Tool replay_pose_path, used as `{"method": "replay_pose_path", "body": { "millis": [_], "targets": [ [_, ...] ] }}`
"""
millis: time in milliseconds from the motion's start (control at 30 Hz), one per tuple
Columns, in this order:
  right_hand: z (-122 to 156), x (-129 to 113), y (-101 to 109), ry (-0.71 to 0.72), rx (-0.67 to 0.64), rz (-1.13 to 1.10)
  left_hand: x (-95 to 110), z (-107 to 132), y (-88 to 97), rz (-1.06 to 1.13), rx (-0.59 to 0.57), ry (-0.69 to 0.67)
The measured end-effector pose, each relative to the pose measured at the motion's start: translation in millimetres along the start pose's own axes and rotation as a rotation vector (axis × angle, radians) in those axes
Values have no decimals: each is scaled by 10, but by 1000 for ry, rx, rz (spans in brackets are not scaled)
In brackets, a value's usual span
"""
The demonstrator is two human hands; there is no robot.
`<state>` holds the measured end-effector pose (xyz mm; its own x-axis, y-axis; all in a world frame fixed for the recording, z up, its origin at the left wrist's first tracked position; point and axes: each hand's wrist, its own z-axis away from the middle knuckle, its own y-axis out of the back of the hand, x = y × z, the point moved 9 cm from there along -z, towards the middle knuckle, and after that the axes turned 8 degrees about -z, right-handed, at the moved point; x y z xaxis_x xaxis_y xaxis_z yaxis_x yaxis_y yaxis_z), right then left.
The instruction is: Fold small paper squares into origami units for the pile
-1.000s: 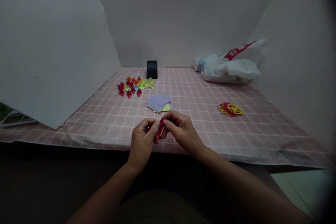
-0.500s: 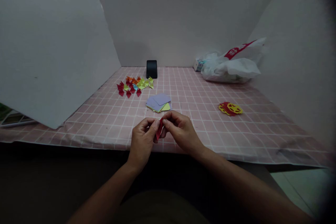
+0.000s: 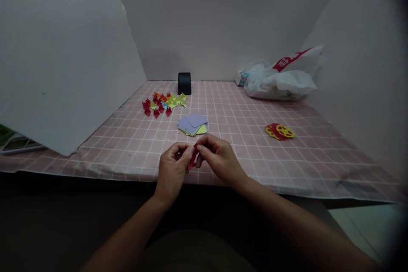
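Hardly anything has moved since the earlier frame in the head view: the left hand [image 3: 172, 168] and right hand [image 3: 222, 159] keep nearly the same place, both pinching, thumbs against fingers, a narrow folded red paper [image 3: 192, 160] between them at the near edge of the checked cloth [image 3: 242, 114], just nearer than the loose paper squares [image 3: 194, 123]. It looks very light, thin and easily creased or torn, so its folded edges, near the ends, seem the best hold, with gentle fingertip pressure.
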<state>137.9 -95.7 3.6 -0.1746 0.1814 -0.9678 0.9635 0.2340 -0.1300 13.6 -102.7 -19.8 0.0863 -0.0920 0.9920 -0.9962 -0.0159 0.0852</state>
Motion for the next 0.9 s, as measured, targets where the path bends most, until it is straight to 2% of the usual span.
{"method": "replay_pose_path", "body": {
  "millis": [367,900],
  "targets": [
    [-11,-15,-9,-17,-18,-37,36,-15,3,-34,-12,0],
    [-10,-20,8,5,5,-5,14,-15,-25,60,-36,32]
  ]
}}
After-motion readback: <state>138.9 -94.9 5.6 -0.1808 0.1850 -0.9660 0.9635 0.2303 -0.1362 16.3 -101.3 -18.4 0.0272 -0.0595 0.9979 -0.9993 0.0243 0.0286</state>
